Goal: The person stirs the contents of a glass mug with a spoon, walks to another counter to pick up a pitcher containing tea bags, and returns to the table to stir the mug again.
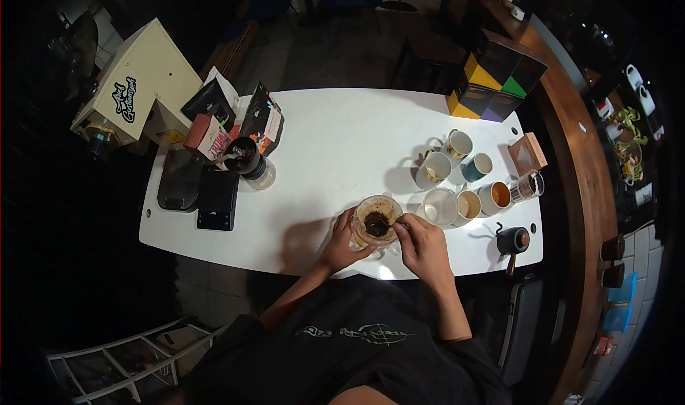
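A coffee dripper with a paper filter stands near the table's front edge, on what seems to be a glass server. Dark wet coffee grounds lie in its bottom, and brown stains mark the filter's wall. My left hand is wrapped around the dripper's left side. With my right hand I pinch a thin utensil, apparently a spoon, at the dripper's right rim. Its lower end reaches toward the grounds; my fingers hide most of it.
Several mugs, one a teal cup, stand to the right, near a small dark kettle. Left are a coffee grinder, a black scale, coffee bags and a cream machine. Boxes are stacked at the far right.
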